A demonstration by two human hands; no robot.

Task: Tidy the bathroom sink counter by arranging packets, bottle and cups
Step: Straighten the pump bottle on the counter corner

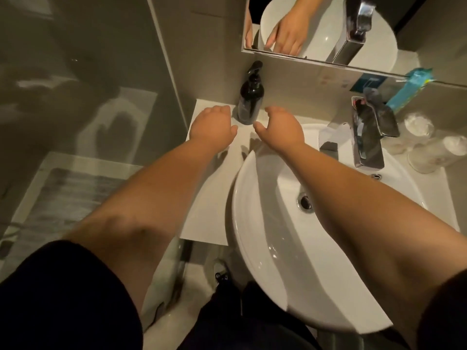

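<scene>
Upright in the counter's (202,188) back left corner stands a dark, glossy pump bottle (250,102) with a black nozzle. Either side, left hand (213,125) and right hand (280,127) hover with fingers loosely curled, grasping nothing, neither touching it. Clear cups (427,150) sit beyond the faucet (369,140).

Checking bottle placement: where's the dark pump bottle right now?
Head view: the pump bottle stands upright at the back-left counter corner against the wall, between the left hand and right hand.

Dim, warm light — soft, fisheye-bent edges
</scene>
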